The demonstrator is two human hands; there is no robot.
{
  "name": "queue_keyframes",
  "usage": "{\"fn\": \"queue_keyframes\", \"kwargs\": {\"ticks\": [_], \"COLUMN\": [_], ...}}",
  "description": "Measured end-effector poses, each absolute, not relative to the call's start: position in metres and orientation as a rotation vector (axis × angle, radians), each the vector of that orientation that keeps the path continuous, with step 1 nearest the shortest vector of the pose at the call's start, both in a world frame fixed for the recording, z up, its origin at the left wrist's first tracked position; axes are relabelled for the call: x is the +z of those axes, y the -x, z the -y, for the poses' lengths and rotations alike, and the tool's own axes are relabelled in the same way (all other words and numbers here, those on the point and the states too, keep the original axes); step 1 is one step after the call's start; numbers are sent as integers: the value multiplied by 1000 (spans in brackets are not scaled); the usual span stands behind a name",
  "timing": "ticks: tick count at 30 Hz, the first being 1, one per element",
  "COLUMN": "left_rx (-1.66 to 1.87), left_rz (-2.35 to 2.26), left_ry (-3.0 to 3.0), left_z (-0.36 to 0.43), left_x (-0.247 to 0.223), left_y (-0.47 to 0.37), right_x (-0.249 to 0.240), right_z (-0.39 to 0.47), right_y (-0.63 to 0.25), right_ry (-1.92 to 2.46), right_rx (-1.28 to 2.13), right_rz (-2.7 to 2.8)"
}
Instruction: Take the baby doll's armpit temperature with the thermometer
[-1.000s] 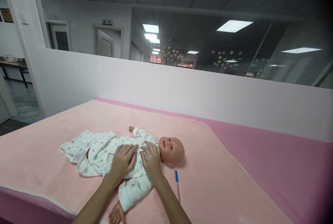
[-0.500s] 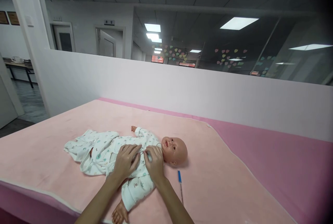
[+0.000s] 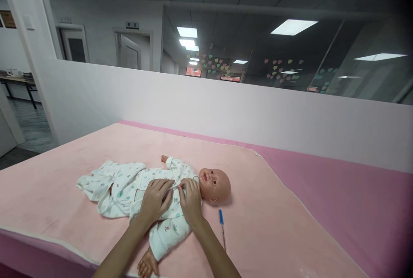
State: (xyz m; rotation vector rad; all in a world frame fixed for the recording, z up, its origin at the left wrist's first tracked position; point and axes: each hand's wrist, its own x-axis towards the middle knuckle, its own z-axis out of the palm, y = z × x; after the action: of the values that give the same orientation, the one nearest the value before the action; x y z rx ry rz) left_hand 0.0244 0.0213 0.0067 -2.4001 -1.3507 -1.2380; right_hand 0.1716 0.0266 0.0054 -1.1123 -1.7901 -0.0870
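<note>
A baby doll [image 3: 215, 184] lies on its back with its head to the right, dressed in a white baby garment [image 3: 125, 183] with a small coloured print. Over the doll's chest, my left hand [image 3: 156, 199] is closed, its fingertips pinching the front cloth. Close beside it, my right hand [image 3: 190, 199] pinches the same garment near the neck. A thin white strip of cloth shows between the fingertips; whether it is a tie or an edge I cannot tell. One doll hand [image 3: 147, 263] pokes out of the near sleeve, palm and fingers bare.
A pen with a blue cap [image 3: 221, 225] lies right of my right forearm. Under the doll spreads a pink mat [image 3: 274, 226] over a darker pink surface [image 3: 355, 192]. A low white wall [image 3: 226, 110] with glass above it stands behind.
The view has shifted slightly, so everything sits a little further left. Both hands stay at the doll's chest, with only slight finger motion on the garment.
</note>
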Motion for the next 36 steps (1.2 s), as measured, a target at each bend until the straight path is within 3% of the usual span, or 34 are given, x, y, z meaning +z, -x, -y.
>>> {"fn": "queue_keyframes", "kwargs": {"ticks": [36], "left_rx": [-1213], "left_rz": [1485], "left_ry": [2423], "left_z": [-26], "left_x": [3], "left_y": [-28], "right_x": [-2], "right_z": [-31], "right_y": [-167], "right_ry": [1248], "right_rx": [-198], "right_rz": [1810]}}
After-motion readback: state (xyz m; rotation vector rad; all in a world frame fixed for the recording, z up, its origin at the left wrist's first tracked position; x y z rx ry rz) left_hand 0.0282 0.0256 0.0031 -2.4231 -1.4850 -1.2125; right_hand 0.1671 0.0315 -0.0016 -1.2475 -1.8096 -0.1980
